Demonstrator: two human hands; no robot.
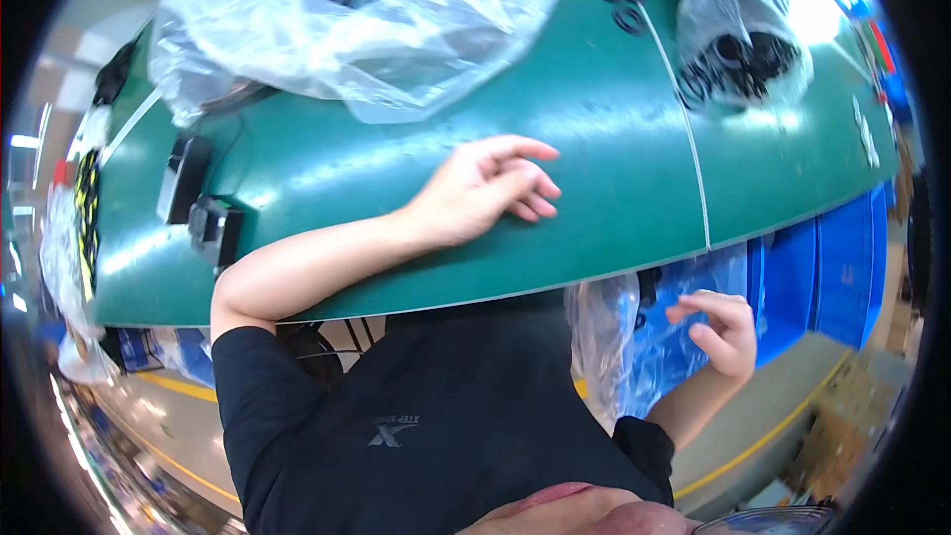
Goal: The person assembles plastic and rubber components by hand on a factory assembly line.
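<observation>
My left hand (490, 188) rests on the green tabletop (594, 198), its forearm lying along the near edge. Its fingers are loosely curled and apart, with nothing between them. Past the table's near edge, my right hand (725, 333) hovers over a blue bin lined with a clear plastic bag (606, 332). The thumb and fingers of that hand are apart, and I see nothing in them. A few dark pieces show inside the bag near it. Several loose black rings (628, 19) lie on the far part of the table.
A large clear bag (396, 64) with black parts covers the far left. At the far right, another bag (728, 0) spills black rings. Two small black devices (216, 226) stand at the left. Blue bins (847, 267) stand beyond the right edge, and a white line (691, 144) crosses the table.
</observation>
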